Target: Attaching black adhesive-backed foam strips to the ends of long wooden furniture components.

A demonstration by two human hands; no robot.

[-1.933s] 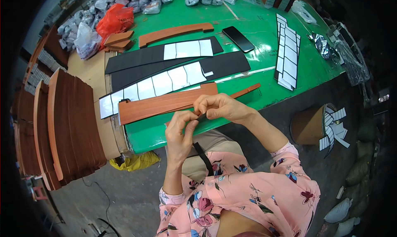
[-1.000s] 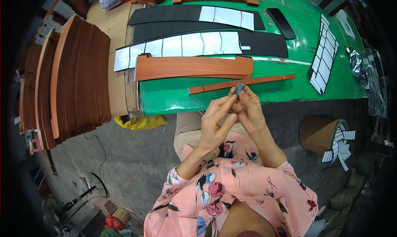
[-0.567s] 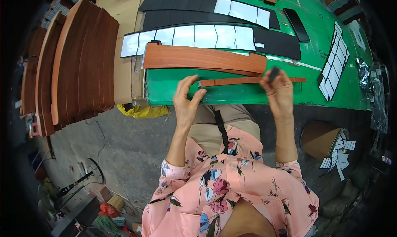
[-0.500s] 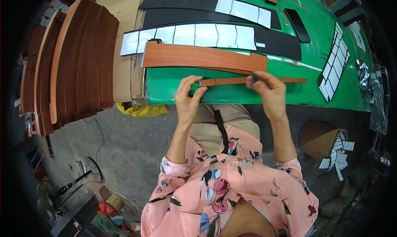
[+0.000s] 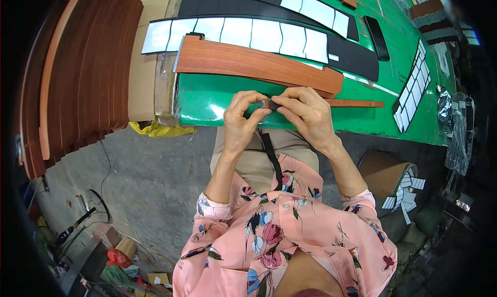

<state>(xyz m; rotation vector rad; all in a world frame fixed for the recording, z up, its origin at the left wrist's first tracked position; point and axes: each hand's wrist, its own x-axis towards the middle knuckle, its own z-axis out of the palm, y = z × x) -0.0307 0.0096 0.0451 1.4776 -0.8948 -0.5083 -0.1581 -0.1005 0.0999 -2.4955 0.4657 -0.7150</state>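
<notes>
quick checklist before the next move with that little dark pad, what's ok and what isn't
1. Small dark pad in the right hand: ok, pinched.
2. Left hand on the narrow wooden strip: ok, at its left end.
3. Pad lined up with strip: cannot tell, the hands partly cover it.
4. Black smartphone apart from both hands: ok.
5. White scraps contained in the brown bin: not ok, several hang over the rim.

The green table [image 5: 207, 101] carries a wide brown board [image 5: 253, 64], with a narrow brown strip [image 5: 357, 104] nearer the front edge. Beyond the board lie black sheets [image 5: 357, 60] (some partly covered by white pieces [image 5: 264, 34]). Farther right are a black phone [image 5: 377, 37] and a slanted white-faced strip [image 5: 412, 87].
</notes>
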